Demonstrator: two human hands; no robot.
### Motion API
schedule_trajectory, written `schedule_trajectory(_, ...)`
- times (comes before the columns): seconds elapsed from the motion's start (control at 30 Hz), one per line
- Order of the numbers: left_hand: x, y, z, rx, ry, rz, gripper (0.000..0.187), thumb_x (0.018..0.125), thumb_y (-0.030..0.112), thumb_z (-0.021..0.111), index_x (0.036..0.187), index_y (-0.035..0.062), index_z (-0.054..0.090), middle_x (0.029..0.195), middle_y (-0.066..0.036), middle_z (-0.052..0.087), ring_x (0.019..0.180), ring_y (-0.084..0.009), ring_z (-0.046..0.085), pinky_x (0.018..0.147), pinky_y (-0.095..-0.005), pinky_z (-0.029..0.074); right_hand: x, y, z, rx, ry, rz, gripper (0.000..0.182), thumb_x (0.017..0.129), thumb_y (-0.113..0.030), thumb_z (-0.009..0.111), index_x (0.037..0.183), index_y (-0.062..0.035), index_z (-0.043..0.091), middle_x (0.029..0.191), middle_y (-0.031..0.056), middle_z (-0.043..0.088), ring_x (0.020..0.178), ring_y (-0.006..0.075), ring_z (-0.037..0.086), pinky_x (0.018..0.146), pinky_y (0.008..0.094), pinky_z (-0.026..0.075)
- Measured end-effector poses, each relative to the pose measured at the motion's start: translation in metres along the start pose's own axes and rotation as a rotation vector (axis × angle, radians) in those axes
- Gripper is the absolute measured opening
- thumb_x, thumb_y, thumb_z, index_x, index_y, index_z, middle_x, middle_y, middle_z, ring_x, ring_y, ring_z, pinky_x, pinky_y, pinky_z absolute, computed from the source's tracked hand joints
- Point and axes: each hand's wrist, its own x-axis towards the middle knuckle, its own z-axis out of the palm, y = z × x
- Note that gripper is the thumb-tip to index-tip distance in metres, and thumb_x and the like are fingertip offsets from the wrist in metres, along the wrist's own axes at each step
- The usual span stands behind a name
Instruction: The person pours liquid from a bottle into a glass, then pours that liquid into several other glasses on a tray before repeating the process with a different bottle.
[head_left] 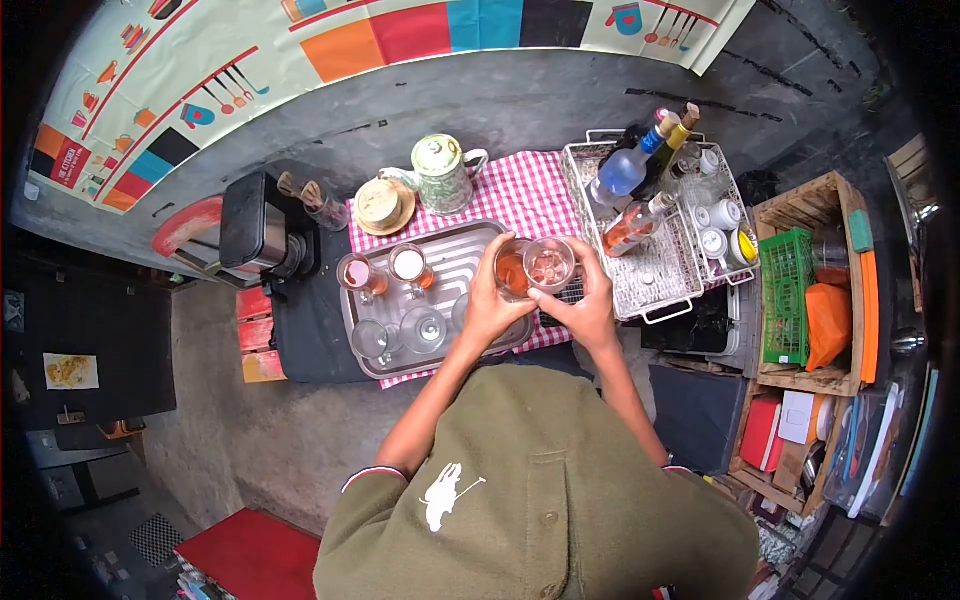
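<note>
Left hand (pixel 487 303) curled around left glass (pixel 511 272), clear, orange-red liquid inside; right hand (pixel 590 302) gripping right glass (pixel 549 266), round-rimmed, pinkish contents.

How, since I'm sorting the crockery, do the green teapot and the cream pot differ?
The green teapot is tall, while the cream pot is low and squat. The teapot has a green pattern; the pot is mostly cream. The pot sits on a saucer, while no saucer shows under the teapot. Both are round and stand upright.
</note>
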Motion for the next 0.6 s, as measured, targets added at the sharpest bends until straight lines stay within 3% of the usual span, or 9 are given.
schedule_trajectory(0.6, -0.013, -0.008, 0.013, 0.091, 0.055, 0.071, 0.082, 0.064, 0.014, 0.084, 0.137, 0.0008, 0.047, 0.125, -0.020, 0.059, 0.116, -0.0358, 0.060, 0.098, -0.0444, 0.048, -0.011, 0.001, 0.000, -0.184, -0.008, -0.059, 0.070, 0.064, -0.017, 0.086, 0.125, -0.0003, 0.056, 0.114, 0.0158, 0.064, 0.102, 0.0303, 0.062, 0.088, 0.0400, 0.051)
